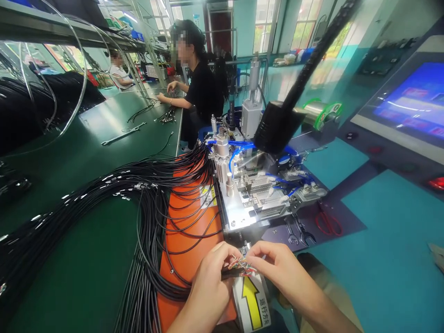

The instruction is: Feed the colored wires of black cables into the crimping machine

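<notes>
From the head camera, both of the person's forearms reach forward and in toward the middle, low in the view. The left hand [208, 282] is closed, its curled fingers pinching the end of a black sheathed cable [231, 273]. The right hand [280, 268] comes in from the other side, with its fingertips [251, 261] closed on a fan of thin coloured wires [242, 267] that spring from that cable end. The 2 hands nearly meet there, just above a white label with a yellow arrow [251, 303].

Left of the hands, a mass of glossy black cables [145, 222] loops across a smooth orange mat [187, 259] and a green workbench [76, 263]. Ahead of them stands a metal pneumatic fixture [243, 194] with blue tubing [239, 148]. Beyond the right hand lie 2 steel wrenches [298, 233] and red-handled scissors [328, 223]. Far ahead, a co-worker [203, 88] in black sits with both hands at the bench.
</notes>
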Demonstrator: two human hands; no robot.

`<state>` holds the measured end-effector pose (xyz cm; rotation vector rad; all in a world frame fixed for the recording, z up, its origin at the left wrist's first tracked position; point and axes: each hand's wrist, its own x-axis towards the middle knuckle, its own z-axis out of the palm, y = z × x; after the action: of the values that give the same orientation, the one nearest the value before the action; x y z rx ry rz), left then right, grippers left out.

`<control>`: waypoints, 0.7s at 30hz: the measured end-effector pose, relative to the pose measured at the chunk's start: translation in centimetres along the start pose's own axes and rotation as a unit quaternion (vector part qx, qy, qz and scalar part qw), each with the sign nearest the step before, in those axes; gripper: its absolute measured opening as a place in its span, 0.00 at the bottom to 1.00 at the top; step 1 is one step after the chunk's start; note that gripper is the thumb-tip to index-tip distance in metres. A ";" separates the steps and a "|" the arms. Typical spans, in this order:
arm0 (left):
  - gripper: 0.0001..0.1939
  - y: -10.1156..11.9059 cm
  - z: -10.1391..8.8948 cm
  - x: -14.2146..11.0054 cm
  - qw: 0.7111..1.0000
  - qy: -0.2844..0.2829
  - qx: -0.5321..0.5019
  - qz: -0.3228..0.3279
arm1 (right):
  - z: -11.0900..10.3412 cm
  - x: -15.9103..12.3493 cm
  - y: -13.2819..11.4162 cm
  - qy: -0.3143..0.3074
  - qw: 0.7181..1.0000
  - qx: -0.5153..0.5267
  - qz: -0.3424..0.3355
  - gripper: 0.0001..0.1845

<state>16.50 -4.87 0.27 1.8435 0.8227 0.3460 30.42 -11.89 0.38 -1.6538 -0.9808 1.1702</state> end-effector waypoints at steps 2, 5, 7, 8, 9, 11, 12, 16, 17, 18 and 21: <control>0.10 -0.2 0.0 0.1 1.000 -0.005 0.001 0.002 | -0.1 0.0 -0.4 0.009 0.998 -0.055 -0.013 0.08; 0.11 -0.3 0.0 0.1 1.000 -0.012 0.001 0.006 | -0.1 0.0 -0.3 0.019 0.992 -0.114 -0.042 0.10; 0.10 -0.3 -0.1 0.2 1.000 -0.018 0.002 0.004 | 0.0 0.0 0.0 0.022 0.990 -0.118 -0.071 0.08; 0.09 -0.2 -0.2 0.2 1.000 -0.023 0.002 0.001 | 0.1 0.1 0.2 0.019 0.989 -0.115 -0.088 0.07; 0.08 -0.1 -0.2 0.2 1.000 -0.027 0.002 -0.001 | 0.1 0.1 0.4 0.015 0.988 -0.113 -0.106 0.07; 0.09 -0.1 -0.2 0.3 1.000 -0.028 0.002 -0.004 | 0.0 0.1 0.7 0.013 0.983 -0.122 -0.134 0.09; 0.10 0.0 -0.2 0.3 1.000 -0.027 0.005 -0.003 | 0.0 0.0 0.9 0.016 0.982 -0.129 -0.140 0.10; 0.15 0.1 0.2 0.5 0.999 -0.008 0.035 0.006 | 0.6 -0.1 1.6 0.041 0.980 -0.129 -0.147 0.11; 0.16 0.1 0.3 0.6 0.999 -0.002 0.040 0.004 | 0.9 -0.2 1.9 0.052 0.978 -0.129 -0.157 0.11; 0.16 0.1 0.4 0.6 0.999 0.005 0.043 -0.001 | 1.3 -0.2 2.3 0.069 0.974 -0.132 -0.172 0.11; 0.17 0.0 0.3 0.9 0.999 0.013 0.047 -0.007 | 2.0 0.2 3.6 0.141 0.950 -0.152 -0.233 0.11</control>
<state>17.38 -4.46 0.05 1.9228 0.8824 0.3270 28.94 -12.44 -3.44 -1.6400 -1.3185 0.4693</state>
